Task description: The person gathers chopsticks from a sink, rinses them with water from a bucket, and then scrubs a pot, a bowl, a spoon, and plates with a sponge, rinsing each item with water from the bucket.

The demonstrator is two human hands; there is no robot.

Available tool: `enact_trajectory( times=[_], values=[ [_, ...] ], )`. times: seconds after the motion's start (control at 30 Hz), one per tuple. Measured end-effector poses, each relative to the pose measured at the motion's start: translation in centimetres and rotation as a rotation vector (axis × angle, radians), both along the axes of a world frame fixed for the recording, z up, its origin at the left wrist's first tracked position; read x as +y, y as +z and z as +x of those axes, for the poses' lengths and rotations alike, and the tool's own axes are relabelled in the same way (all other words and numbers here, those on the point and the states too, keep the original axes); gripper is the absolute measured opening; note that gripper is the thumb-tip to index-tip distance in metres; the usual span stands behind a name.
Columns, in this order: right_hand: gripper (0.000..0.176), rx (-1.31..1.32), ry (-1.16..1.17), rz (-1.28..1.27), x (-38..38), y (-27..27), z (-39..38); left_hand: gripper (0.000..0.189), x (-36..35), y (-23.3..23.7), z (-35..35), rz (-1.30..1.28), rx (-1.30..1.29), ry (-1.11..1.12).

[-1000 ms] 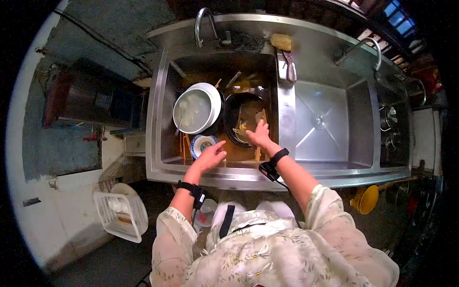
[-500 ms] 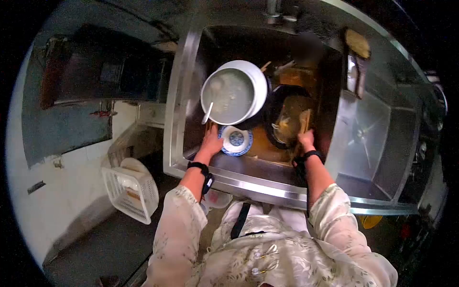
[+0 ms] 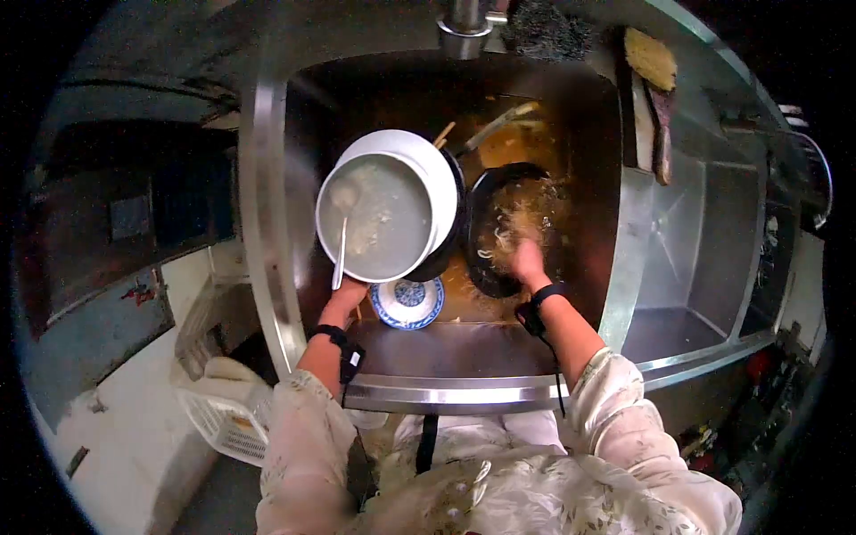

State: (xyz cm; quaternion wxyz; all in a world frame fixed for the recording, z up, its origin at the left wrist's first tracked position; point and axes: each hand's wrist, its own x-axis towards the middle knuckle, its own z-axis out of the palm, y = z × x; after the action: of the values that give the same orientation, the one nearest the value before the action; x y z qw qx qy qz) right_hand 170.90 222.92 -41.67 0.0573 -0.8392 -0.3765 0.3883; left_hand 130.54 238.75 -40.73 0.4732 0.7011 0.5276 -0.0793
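Note:
My right hand (image 3: 528, 260) reaches into a black bowl (image 3: 479, 214) of murky water with noodle-like scraps; its fingers are blurred and partly under the splashing water. Below the white pot (image 3: 439, 192), my left hand (image 3: 346, 301) is tucked close to the rim, fingers hidden. A thin wooden stick (image 3: 359, 312) shows beside that hand. Cloudy liquid with pale bits fills the pot, and a metal spoon (image 3: 341, 245) leans over its near edge. Just right of my left hand sits a blue-and-white dish (image 3: 410, 312).
All this stands in a steel sink (image 3: 446, 390) holding brownish water. Behind the bowl lies a long-handled utensil (image 3: 499, 125), with chopsticks (image 3: 443, 135) near the pot. A sponge (image 3: 651, 59) rests on the divider by a second basin (image 3: 669, 232). A white basket (image 3: 227, 419) is at lower left.
My right hand has moved from the bowl's right edge into its middle, stirring up the water; the wooden sticks it held no longer show. My left hand has slipped further under the pot's rim.

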Motion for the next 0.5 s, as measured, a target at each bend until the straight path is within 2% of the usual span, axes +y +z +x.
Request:
enact_trajectory(
  times=[0.03,0.07,0.13,0.2,0.27,0.3,0.33,0.4,0.43,0.47,0.5],
  values=[
    [0.052,0.015,-0.062,0.056,0.0,0.3,-0.3,0.067,0.7,0.1,0.1,-0.089,0.093,-0.063],
    [0.051,0.027,-0.126,0.112,0.0,0.8,-0.1,0.071,1.3,0.2,0.5,-0.107,0.011,-0.079],
    [0.021,-0.028,-0.296,-0.195,0.8,1.9,2.3,0.065,1.3,-0.8,0.7,-0.071,-0.130,0.168],
    [0.019,-0.082,-0.657,0.109,1.0,3.2,1.6,0.063,1.0,-2.6,0.9,0.048,-0.069,0.077],
    [0.028,-0.045,0.065,0.027,-0.2,-1.0,1.2,0.062,0.8,-3.9,1.2,0.180,0.014,-0.085],
    [0.034,-0.003,-0.098,-0.014,-0.2,-2.4,0.3,0.061,0.5,-4.3,1.2,0.239,0.045,-0.163],
    [0.034,-0.008,-0.104,-0.020,0.4,-0.7,0.6,0.061,0.0,-4.4,0.9,0.308,0.077,-0.248],
    [0.034,-0.015,-0.393,-0.286,1.1,1.7,2.0,0.059,-0.5,-4.6,0.2,0.443,0.117,-0.388],
    [0.034,-0.002,-0.443,-0.259,1.1,2.0,1.3,0.059,-0.6,-4.5,-0.2,0.518,0.135,-0.454],
    [0.034,0.006,-0.447,-0.255,1.1,2.3,0.7,0.058,-0.7,-4.3,-0.8,0.588,0.150,-0.512],
    [0.034,0.039,-0.275,-0.219,1.1,2.3,0.2,0.057,-0.8,-4.0,-1.3,0.639,0.165,-0.543]
  ],
)
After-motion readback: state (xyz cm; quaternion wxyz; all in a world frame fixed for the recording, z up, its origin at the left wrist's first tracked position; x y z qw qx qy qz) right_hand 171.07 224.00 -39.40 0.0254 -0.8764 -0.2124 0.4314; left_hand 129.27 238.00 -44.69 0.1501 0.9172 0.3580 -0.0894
